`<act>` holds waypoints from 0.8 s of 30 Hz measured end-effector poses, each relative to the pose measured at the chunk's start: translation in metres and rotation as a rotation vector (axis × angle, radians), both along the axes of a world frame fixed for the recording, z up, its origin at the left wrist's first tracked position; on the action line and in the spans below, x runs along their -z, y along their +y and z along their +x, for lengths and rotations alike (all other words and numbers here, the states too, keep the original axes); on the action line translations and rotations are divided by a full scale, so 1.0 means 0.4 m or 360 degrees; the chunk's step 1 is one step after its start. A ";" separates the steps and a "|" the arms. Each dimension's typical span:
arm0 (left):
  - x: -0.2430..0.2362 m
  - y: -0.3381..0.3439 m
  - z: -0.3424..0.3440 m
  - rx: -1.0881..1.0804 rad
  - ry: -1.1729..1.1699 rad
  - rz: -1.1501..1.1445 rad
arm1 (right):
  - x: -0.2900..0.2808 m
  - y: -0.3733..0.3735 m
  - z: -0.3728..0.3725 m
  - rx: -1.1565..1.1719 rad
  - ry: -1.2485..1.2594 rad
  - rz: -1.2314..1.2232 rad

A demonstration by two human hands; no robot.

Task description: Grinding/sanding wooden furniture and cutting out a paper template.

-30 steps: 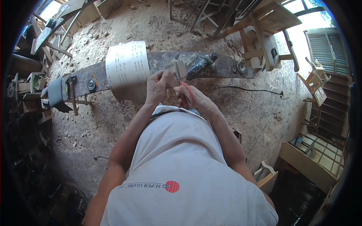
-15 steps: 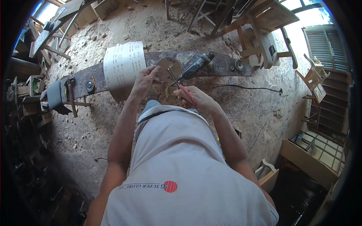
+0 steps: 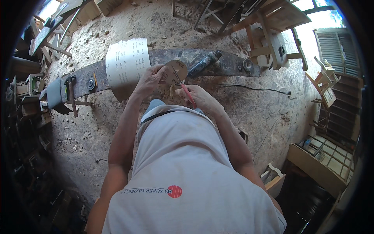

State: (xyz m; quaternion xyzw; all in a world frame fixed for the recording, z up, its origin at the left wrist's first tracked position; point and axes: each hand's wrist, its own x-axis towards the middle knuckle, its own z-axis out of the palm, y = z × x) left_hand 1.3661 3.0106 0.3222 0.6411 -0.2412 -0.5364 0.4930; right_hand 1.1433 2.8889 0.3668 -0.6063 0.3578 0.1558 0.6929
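Note:
My left hand (image 3: 149, 82) pinches the left side of a round brown paper disc (image 3: 170, 76), which looks like the printed back of sandpaper. In my right hand (image 3: 204, 99) is a pair of scissors (image 3: 187, 94) with red handles; its metal blades lie across the disc's right part. Below the disc hangs a small pale strip (image 3: 172, 91), perhaps a paper offcut. Left of the disc, a large curled sheet of sandpaper (image 3: 126, 64), white and printed on its back, drapes over the narrow bench (image 3: 165, 55). A dark power tool, seemingly an angle grinder (image 3: 202, 65), rests on the bench to the right.
A hammer (image 3: 72, 97) and a round black disc (image 3: 90, 84) are at the bench's left end. Another small disc (image 3: 247, 64) sits at its right end. A black cable (image 3: 257, 89) crosses the dusty floor. Wooden chairs (image 3: 269, 35) stand at the far right.
The scissors' blades have come closer together over the disc, and the red handles are nearer each other. The disc has tilted slightly in my left hand.

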 end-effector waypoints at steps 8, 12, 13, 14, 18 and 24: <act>-0.020 -0.022 -0.027 0.0118 0.0075 -0.0010 | 0.025 0.002 0.023 0.0080 -0.0154 -0.0026; -0.023 -0.023 -0.023 0.0147 -0.0010 -0.0057 | 0.045 0.007 0.025 0.0132 -0.0036 -0.0081; -0.023 -0.022 -0.022 0.0168 -0.0036 -0.0070 | 0.047 0.010 0.023 0.0180 -0.0120 -0.0017; -0.022 -0.022 -0.021 0.0144 -0.0045 -0.0079 | 0.047 0.009 0.022 0.0213 -0.0125 0.0052; -0.018 -0.021 -0.027 0.0171 -0.0049 -0.0096 | 0.028 0.008 0.018 0.0195 -0.0191 -0.0046; -0.012 -0.022 -0.037 0.0174 0.0022 -0.0078 | 0.003 -0.001 0.024 0.0255 -0.0087 0.0077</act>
